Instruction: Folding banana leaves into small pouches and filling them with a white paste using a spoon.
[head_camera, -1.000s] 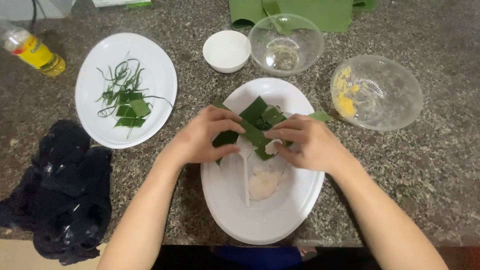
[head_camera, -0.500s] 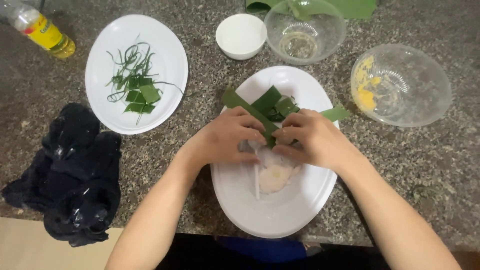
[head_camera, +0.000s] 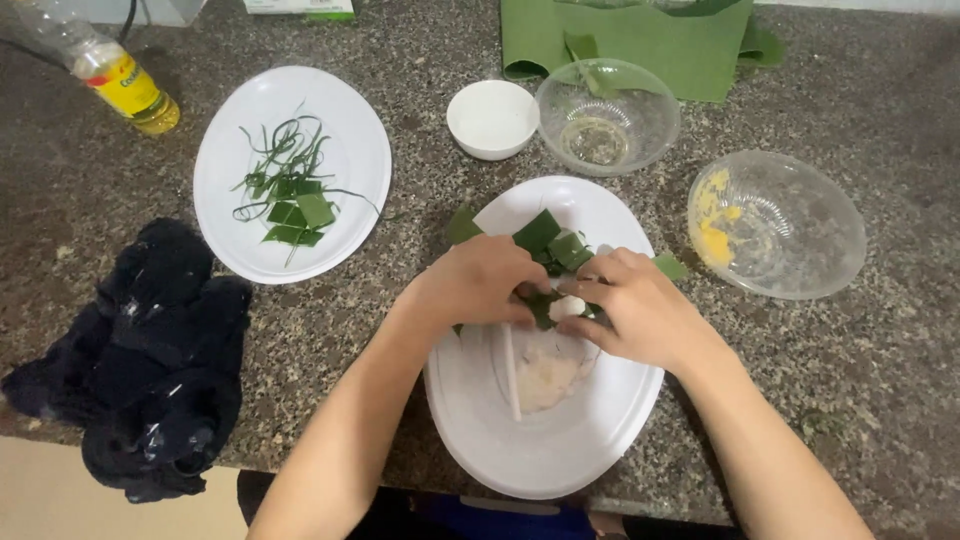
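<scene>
While both hands work over the near plate, the scene reads so:

Leaf parcel: green leaf strips (head_camera: 548, 250) folded across each other around a small white lump (head_camera: 567, 306), lying on the far half of the white plate (head_camera: 560, 450) at the near edge of the counter (head_camera: 420, 290).

Handling: I judge the strips light, thin and springy, likely to unfold if let go; the white filling looks soft and sticky. Best held at the crossing of the folds, pressed flat, not pulled by the loose ends.

Left hand (head_camera: 478, 285): fingers curled down and closed onto the left side of the parcel, tips hidden under the hand.

Right hand (head_camera: 640, 308): fingers (head_camera: 592, 296) pinching the leaf at the parcel's right edge, touching the white lump.

Parcel and fingers: it sits between the two hands, fingertips meeting over its middle, leaf ends sticking out beyond them.

On the plate: a white stick (head_camera: 512, 372) and a pale smear (head_camera: 548, 378), just nearer than the hands.

Nearby: second plate with leaf scraps (head_camera: 288, 190), small white bowl (head_camera: 492, 118), two clear bowls (head_camera: 606, 115), dark cloth (head_camera: 150, 350).
</scene>
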